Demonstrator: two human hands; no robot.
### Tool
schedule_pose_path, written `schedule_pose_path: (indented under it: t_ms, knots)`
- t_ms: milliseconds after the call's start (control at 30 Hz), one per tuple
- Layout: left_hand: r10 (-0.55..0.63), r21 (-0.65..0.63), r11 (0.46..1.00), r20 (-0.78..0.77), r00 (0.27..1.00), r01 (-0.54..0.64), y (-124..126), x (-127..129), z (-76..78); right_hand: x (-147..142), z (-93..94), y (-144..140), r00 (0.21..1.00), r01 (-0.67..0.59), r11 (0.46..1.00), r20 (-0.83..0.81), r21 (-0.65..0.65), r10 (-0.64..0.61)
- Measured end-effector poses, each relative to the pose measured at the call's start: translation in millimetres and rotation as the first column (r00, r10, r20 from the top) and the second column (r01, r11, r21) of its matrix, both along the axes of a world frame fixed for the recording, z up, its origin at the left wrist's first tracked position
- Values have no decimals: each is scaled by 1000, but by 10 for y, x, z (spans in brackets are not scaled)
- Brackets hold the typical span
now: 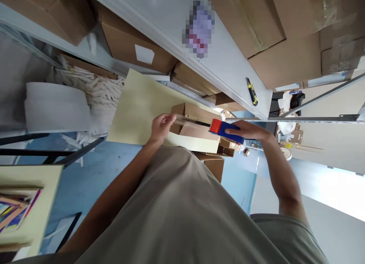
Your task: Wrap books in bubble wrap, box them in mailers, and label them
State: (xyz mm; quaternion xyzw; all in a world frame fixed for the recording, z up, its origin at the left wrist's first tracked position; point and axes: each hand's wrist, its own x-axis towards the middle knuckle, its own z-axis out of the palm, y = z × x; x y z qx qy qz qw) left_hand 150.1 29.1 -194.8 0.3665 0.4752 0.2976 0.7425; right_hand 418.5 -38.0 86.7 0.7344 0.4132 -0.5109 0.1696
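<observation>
- While your right hand (247, 128) is wrapped around a red and blue tape dispenser (228, 132), your left hand (161, 128) pinches the end of a strip of clear tape (189, 120).
- Your two hands are well apart, with the strip pulled out long between them.
- Below the strip is a brown cardboard box (196, 132), lying on a pale yellow table (135, 104), just in front of your belly.
- A dark line runs along the top of the box, between two brown flaps, and the strip goes the same way. You cannot tell if the tape touches the box yet.
- Past the table is a white shelf (228, 76). A black and yellow box cutter (251, 91) lies on it, near big closed cartons (248, 21).
- Lower down, behind the table, sits a brown carton with a white label (121, 38).
- Over to your left, a heap of thin white strips (104, 89) lies near a curved white sheet (57, 106).
- Nearer to you on that side, another yellow table (51, 184) holds some bright, flat things (15, 212), too blurry to name.
- The floor (94, 173) is blue.
</observation>
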Motion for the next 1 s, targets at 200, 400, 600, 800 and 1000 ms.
schedule_pose_path:
  t_ms: [200, 400, 600, 800, 1000]
  knots:
    - [38, -103, 994, 52, 998, -32, 80, 108, -180, 65, 197, 359, 990, -93, 996, 107, -19, 94]
    - [65, -238, 969, 16, 998, -60, 58, 139, -419, -303, 47, 673, 988, -116, 992, 108, 44, 110]
    - [54, -255, 964, -63, 997, -68, 31, 250, -621, -481, -204, 780, 983, -174, 977, 81, 122, 165]
    - [58, -224, 971, -107, 993, -81, -23, 360, -708, -577, -305, 793, 978, -183, 971, 135, 157, 162]
    - [63, -196, 976, -144, 987, -91, -72, 472, -768, -649, -291, 823, 968, -193, 975, 182, 109, 172]
